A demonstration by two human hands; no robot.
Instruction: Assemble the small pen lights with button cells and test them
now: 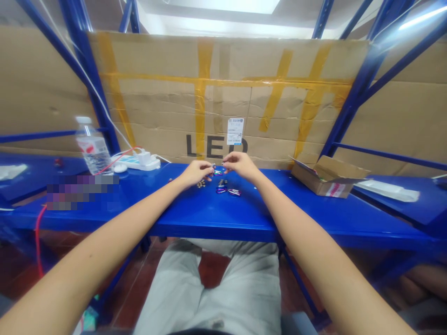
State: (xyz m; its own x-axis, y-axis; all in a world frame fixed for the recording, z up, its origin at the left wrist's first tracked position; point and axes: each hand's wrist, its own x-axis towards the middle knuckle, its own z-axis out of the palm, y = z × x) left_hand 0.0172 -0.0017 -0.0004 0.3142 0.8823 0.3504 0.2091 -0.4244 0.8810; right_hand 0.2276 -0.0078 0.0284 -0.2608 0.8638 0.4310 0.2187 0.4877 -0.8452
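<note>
Both my arms reach out over a blue metal shelf (209, 214). My left hand (196, 173) and my right hand (239, 165) meet at the far middle of the shelf, fingers pinched together around a small colourful metal piece (217, 172) held between them. Just in front of the hands lie a few more small metal clips (226, 190), purple and silver, and a little brass-coloured piece (200, 184) sits under my left hand. The piece in my fingers is too small to name.
A clear water bottle (92, 148) stands at the left, beside a white power strip (141, 161) with a red cable. An open cardboard box (326, 176) sits at the right. A taped cardboard sheet (226, 97) marked LED walls off the back. Blue rack posts rise on both sides.
</note>
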